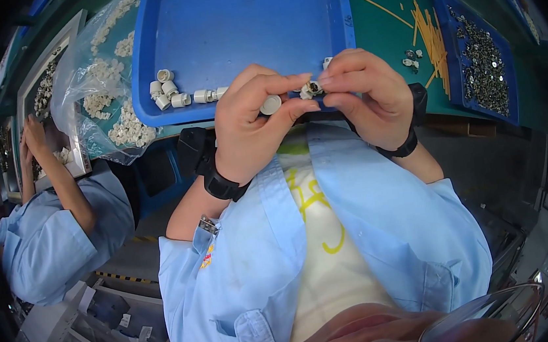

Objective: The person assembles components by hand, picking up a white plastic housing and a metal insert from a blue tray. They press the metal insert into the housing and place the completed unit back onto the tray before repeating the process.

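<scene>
Over the near edge of the blue tray (240, 22), both my hands come together. My left hand (246, 124) is closed, with a round white cap (271, 104) held against its fingers. Its thumb and forefinger tips reach toward a small white fitting with metal parts (310, 90). My right hand (369, 99) pinches that fitting between thumb and fingers. Whether the left fingertips touch the fitting, I cannot tell. White cylindrical caps (164, 89) lie in the tray's near left corner, and several more line its near edge. Behind my right fingers another white piece is mostly hidden.
At left, a clear plastic bag (91, 89) holds many small white parts. To the right lie thin tan sticks (430, 40), a few small metal-and-white pieces (411, 59) and a blue bin of metal parts (484, 62). A co-worker's hands (33, 138) work at far left.
</scene>
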Tool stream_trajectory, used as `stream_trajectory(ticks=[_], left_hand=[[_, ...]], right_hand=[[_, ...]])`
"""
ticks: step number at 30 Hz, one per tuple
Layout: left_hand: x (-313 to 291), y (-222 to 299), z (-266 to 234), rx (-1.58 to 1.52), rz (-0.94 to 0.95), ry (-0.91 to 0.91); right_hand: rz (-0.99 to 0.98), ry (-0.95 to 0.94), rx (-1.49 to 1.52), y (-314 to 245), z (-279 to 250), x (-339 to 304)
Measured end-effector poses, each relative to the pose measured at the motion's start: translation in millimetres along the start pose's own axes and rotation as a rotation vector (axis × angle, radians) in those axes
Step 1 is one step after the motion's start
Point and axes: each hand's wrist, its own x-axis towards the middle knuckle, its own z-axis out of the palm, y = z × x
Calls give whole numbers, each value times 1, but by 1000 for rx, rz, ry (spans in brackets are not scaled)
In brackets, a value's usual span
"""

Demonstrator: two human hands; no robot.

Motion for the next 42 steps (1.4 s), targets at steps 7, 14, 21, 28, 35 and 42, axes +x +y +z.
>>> stream_trajectory(ticks=[7,14,21,28,35,42], left_hand=[[-2,-2,0,0,46,-35],[-1,0,-3,37,-32,-110],[-3,-3,1,-44,-114,-46],[-5,-5,0,40,25,-37],[-5,-3,0,80,27,-46],[-6,0,2,-268,-302,-55]], right_hand=[[214,120,246,-9,17,-2],[260,92,206,-10,11,3],[264,69,185,-10,11,0],[317,115,194,-13,16,2],[351,136,245,-8,22,-3],[344,111,323,-6,18,-1]])
